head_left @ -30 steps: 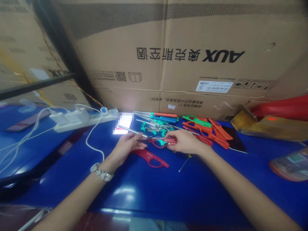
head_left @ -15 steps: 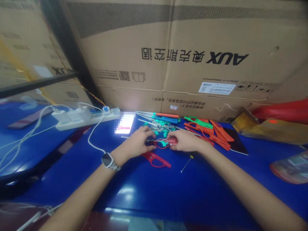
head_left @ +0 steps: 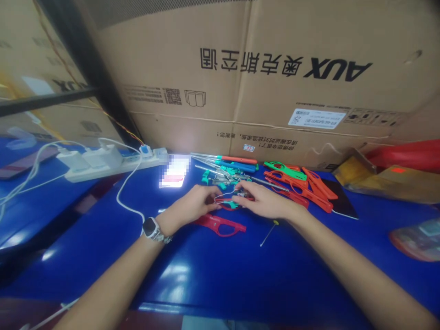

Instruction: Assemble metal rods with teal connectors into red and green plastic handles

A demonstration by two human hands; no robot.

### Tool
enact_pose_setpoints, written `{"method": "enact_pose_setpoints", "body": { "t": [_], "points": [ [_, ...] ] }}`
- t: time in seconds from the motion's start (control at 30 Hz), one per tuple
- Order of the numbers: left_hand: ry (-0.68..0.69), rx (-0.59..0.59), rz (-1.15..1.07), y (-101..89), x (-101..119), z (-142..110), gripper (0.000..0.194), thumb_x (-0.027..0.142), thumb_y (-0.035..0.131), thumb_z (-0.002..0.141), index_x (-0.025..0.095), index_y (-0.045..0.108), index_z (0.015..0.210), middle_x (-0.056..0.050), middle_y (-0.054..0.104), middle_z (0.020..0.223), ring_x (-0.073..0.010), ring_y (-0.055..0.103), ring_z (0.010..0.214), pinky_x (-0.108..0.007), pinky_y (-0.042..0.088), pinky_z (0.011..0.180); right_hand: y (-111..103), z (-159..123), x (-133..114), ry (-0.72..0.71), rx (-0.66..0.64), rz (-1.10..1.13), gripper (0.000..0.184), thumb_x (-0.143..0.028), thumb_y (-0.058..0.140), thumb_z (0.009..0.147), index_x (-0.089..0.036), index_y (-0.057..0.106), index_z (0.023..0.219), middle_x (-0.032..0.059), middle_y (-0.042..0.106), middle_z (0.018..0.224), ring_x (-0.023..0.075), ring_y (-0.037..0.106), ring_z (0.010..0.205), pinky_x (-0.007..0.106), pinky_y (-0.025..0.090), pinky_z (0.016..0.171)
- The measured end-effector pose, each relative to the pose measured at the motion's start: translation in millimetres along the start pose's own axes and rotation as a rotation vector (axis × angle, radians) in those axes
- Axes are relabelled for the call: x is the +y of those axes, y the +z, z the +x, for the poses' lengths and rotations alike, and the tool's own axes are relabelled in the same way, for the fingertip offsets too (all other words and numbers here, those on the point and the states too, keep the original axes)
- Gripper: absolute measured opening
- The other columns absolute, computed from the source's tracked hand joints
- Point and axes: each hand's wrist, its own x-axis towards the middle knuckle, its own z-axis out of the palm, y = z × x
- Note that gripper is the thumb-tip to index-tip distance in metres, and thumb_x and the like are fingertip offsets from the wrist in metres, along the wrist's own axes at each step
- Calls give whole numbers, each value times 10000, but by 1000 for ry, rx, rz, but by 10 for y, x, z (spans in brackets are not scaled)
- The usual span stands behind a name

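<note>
Between my hands is a red lighter casing half [head_left: 224, 200] with a teal trigger [head_left: 233, 205] set in it and a thin white wire looping above. My left hand [head_left: 195, 204] pinches the casing's left end. My right hand [head_left: 264, 200] is closed over the right end, thumb and fingers at a small metallic part by the wire; its exact grip is partly hidden. Just in front lies another red casing half [head_left: 237, 226], its left end near my left hand. Behind my hands is a pile of metal lighter tubes with teal parts [head_left: 223, 173].
Orange casing halves [head_left: 316, 192] and a green one [head_left: 285, 170] lie right of the pile, beside a dark tablet-like slab [head_left: 345, 201]. A yellow-headed pin [head_left: 275, 223] lies nearer. At left are a lit phone [head_left: 175, 172] and power strip [head_left: 127, 162]. A large carton [head_left: 275, 101] stands behind.
My right fingers have shifted up and left over the casing, and the white wire now bows out above it. My left hand stays at the left end. The view has tilted slightly downward.
</note>
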Motion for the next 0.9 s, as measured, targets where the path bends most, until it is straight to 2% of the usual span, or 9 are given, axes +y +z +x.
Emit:
{"method": "enact_pose_setpoints", "body": {
  "t": [0.13, 0.27, 0.37, 0.6, 0.73, 0.8, 0.9],
  "points": [
    [8, -18, -11, -28, 5, -6, 116, 291, 693, 813, 196, 750, 848, -5, 676, 657, -133, 570, 562, -216, 390, 537, -11, -9, -44, -88, 92, -221, 218, -381, 437, 1010, -253, 597, 1085, 62, 645, 1057, 222, 607, 934, 384, 451, 811],
    [-24, -26, 28, -37, -8, -18, 143, 314, 686, 828, 200, 763, 864, -15, 694, 671, -142, 573, 572, -223, 381, 533, -10, -92, -106, -150, 198, -429, 214, -372, 471, 1000, -225, 617, 1055, 84, 626, 1054, 238, 595, 922, 397, 401, 805],
    [-25, -10, 22, -39, -17, -22, 154, 330, 683, 834, 202, 765, 856, -18, 695, 671, -148, 579, 573, -229, 380, 533, 45, -169, -86, -191, 253, -482, 211, -366, 495, 994, -219, 627, 1066, 86, 637, 1054, 246, 590, 952, 393, 374, 801],
    [23, 1, 106, -58, -4, -18, 188, 351, 695, 840, 217, 786, 936, -39, 694, 752, -156, 571, 633, -246, 395, 589, 211, -202, 122, -195, 368, -337, 177, -275, 551, 968, -252, 651, 1113, 76, 653, 1104, 243, 574, 1048, 411, 401, 891],
    [49, -52, 170, -89, -15, -10, 224, 356, 634, 894, 230, 780, 1008, -49, 662, 814, -162, 571, 684, -261, 419, 642, 239, -155, 184, -176, 415, -240, 144, -280, 607, 933, -259, 682, 1054, 73, 647, 1102, 251, 554, 1053, 426, 431, 897],
    [48, -71, 197, -106, -42, -9, 242, 365, 621, 901, 233, 774, 1034, -50, 639, 823, -168, 569, 706, -272, 429, 666, 239, -138, 196, -162, 408, -186, 115, -283, 621, 925, -250, 692, 1008, 68, 647, 1096, 245, 562, 1043, 425, 435, 897],
    [53, -57, 237, -109, -62, -19, 275, 351, 627, 887, 217, 746, 1096, -69, 637, 914, -201, 586, 811, -313, 460, 749, 240, -131, 201, -143, 321, -94, 113, -273, 594, 942, -239, 695, 981, 51, 662, 1024, 214, 604, 969, 391, 456, 865]
  ]
}}
